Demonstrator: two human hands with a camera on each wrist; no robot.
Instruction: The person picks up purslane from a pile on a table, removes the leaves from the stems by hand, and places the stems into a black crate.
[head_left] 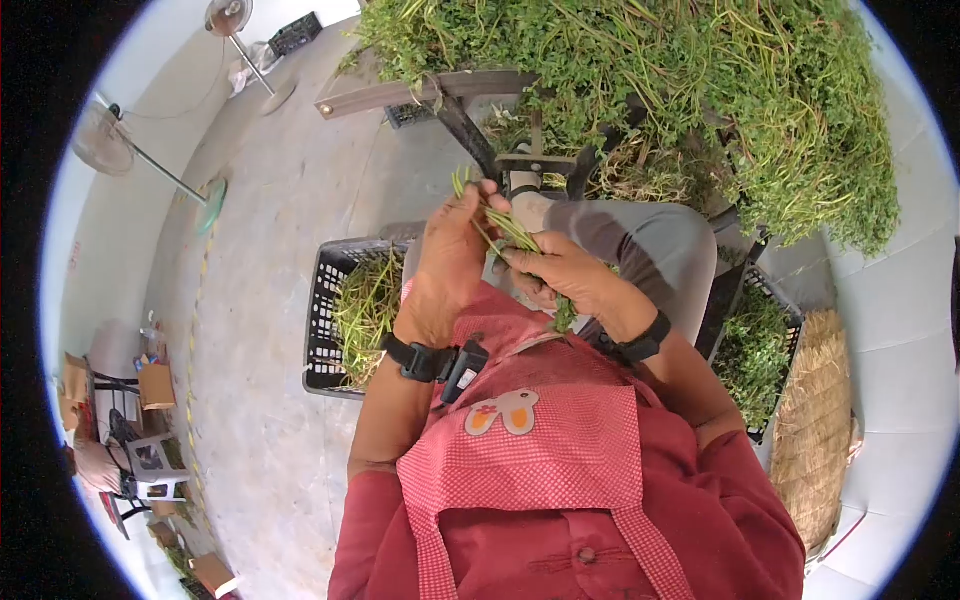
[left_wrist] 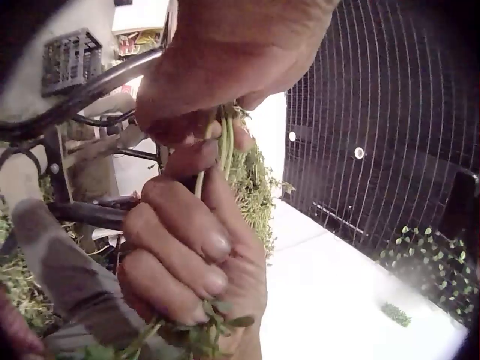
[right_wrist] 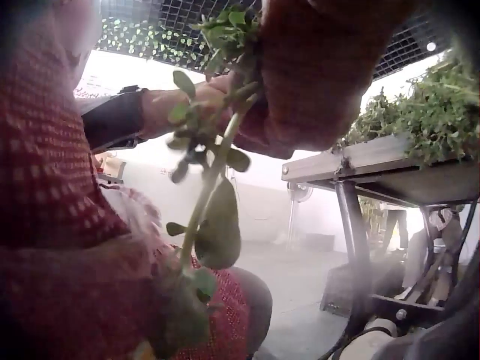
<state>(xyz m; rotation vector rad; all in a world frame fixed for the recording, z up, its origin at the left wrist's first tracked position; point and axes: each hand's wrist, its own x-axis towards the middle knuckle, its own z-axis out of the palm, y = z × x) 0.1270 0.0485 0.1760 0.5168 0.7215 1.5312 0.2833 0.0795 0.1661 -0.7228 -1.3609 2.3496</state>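
Observation:
A small bunch of leafy green stems [head_left: 515, 232] runs between the two hands in the head view. My right hand [head_left: 575, 275] grips the bunch with curled fingers, and small oval leaves [head_left: 565, 315] hang out below it. At the other end, my left hand [head_left: 455, 245] pinches the bare stems between thumb and fingers. The left wrist view shows the right hand's curled fingers [left_wrist: 176, 240] close under the left hand [left_wrist: 232, 60], with pale stems [left_wrist: 225, 146] passing between them. In the right wrist view a leafy sprig [right_wrist: 214, 195] dangles below the right hand [right_wrist: 322, 75].
A table [head_left: 400, 92] piled with greens [head_left: 700, 100] stands ahead. A black crate [head_left: 322, 320] of stems sits at the left, another crate [head_left: 795, 320] of greens at the right beside a straw bundle [head_left: 812, 410]. Fans [head_left: 215, 205] stand far left.

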